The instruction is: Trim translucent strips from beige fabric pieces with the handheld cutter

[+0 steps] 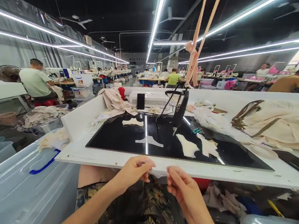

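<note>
My left hand (138, 168) and my right hand (181, 183) are held in front of the table's near edge, above my lap, a short gap apart. Fingertips and thumb are pinched together on both, and whatever lies between them, if anything, is too small to make out. Beyond them, on a glossy black panel (115, 140), lie a thin white curved piece (150, 140), a cream fabric piece (133, 122) and two more cream pieces (187, 146) to the right. A black tool (180, 109) with a metal nozzle hangs over the panel from peach fabric strips (194, 60).
A phone (141, 101) stands against a white vented box (153, 100). Fabric piles (116, 101) and a clear plastic bag (214, 120) flank the panel. Left stands a lidded plastic bin (21, 180). A person (36, 81) sits at left; others work farther back.
</note>
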Tool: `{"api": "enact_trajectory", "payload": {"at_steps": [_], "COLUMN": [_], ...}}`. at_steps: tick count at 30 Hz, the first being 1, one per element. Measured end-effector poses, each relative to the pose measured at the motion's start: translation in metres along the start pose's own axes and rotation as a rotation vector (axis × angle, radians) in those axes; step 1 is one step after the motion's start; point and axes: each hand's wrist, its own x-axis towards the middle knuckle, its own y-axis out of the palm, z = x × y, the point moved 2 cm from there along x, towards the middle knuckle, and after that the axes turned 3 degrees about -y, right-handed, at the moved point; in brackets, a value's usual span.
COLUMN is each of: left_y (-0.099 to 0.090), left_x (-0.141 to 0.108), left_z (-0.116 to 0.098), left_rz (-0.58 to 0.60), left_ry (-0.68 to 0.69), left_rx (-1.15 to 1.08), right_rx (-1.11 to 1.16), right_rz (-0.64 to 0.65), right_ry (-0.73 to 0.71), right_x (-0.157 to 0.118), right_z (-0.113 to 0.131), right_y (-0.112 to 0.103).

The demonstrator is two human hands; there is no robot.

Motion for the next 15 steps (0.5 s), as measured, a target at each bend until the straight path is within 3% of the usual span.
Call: {"api": "enact_trajectory", "payload": {"at_steps": [15], "left_y": [0.004], "left_x": [0.005], "left_z": [0.001], "left_rz": [-0.045], "left_ry": [-0.092], "left_rx": [-0.107], "right_rx": [0.017], "right_rz": [-0.004], "right_ry": [0.001], "right_x": [0.004], "right_z": [-0.005], "right_y": [-0.025]}}
